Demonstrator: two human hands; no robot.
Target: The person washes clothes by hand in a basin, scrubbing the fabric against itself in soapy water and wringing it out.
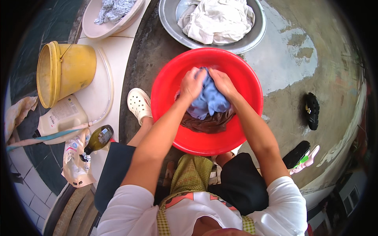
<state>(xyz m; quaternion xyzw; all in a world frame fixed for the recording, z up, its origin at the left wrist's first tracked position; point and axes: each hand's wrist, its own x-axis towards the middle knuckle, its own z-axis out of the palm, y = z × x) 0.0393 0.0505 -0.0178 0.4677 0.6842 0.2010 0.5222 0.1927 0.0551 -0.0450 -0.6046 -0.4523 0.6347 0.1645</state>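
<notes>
A red plastic basin (206, 146) stands on the floor between my feet. Inside it, my left hand (193, 84) and my right hand (223, 82) grip a bunched blue cloth (209, 97) from either side, thumbs close together near its top. The hands are slightly blurred. Under the blue cloth lies a dark brown cloth (208, 122), also in the basin. What else sits beneath the fabric is hidden.
Beyond the red basin, a metal basin (168, 32) holds white cloth (218, 22). To the left are a pink basin (97, 29), a tipped yellow bucket (76, 66), a jug (65, 115), a green bottle (99, 138) and a hose (109, 88). A black shoe (312, 111) lies at right.
</notes>
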